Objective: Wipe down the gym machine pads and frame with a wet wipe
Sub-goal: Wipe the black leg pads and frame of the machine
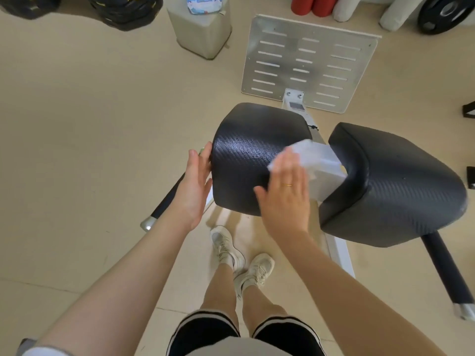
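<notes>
Head view: wet wipe (316,160) under right hand (284,191).

The wet wipe (318,160) is smeared by motion blur and partly covered by the right hand (285,194), so its folds can't be made out. The pack (204,5) on the pedestal (200,32) is cut by the top edge, its print unreadable. The weight plate (442,14) runs past the frame.
</notes>
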### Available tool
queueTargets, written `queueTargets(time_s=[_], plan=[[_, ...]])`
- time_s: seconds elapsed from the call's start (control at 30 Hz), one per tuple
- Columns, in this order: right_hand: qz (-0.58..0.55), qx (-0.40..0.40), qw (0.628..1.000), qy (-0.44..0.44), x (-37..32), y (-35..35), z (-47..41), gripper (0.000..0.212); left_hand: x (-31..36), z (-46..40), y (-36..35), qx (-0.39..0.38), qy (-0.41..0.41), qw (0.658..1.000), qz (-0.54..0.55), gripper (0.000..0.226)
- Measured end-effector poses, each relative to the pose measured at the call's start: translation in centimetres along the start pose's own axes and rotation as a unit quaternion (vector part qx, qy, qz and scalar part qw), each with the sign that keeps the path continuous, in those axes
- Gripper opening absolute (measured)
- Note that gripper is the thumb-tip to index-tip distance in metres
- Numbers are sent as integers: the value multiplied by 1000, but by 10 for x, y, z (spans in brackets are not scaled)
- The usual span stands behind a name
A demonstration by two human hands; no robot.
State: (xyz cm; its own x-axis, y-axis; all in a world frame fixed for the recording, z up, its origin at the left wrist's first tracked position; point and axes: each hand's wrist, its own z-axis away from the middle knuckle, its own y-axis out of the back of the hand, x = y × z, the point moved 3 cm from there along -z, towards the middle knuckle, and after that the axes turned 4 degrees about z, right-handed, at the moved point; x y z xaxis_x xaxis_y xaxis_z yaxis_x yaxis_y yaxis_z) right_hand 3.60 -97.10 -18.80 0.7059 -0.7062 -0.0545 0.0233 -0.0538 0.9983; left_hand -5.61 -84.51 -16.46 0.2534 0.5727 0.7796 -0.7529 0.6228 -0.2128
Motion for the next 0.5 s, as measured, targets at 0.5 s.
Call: queueTargets(time_s=[0.5], plan=[[60, 32, 998, -12, 4, -4, 11, 63, 6, -12, 29, -55, 59, 996, -43, 66]])
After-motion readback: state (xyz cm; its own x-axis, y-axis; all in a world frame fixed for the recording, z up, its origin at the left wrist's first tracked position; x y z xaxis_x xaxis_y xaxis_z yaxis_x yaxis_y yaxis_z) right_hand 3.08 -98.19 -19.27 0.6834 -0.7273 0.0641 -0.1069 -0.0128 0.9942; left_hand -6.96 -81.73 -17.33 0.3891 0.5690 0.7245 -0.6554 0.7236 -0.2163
